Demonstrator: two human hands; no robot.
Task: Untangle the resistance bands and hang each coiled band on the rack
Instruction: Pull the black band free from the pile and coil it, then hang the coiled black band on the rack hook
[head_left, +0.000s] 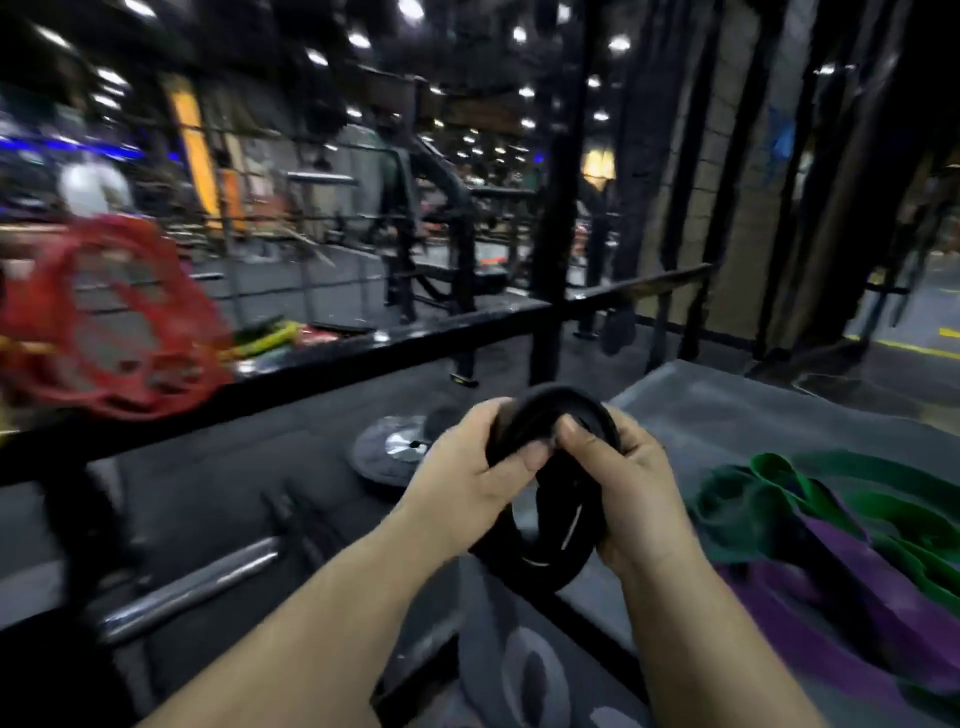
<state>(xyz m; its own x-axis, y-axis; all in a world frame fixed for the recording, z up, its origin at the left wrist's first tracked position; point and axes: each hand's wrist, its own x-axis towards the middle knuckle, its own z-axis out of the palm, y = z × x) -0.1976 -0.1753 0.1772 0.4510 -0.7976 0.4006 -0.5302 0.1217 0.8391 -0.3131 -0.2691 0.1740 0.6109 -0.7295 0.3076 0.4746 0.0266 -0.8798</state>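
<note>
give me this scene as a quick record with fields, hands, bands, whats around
left hand: grips the black band
right hand: grips the same band, thumb pressed on it
black band: coiled, held off the grey surface
green band: loose on the grey surface, mixed with the purple band
red band: blurred, by the black rail; hanging or not, cannot tell
floor: weight plate, barbell

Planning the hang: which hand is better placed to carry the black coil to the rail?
Probably left: the left hand grips the black coil on the side nearer the rail.
</note>
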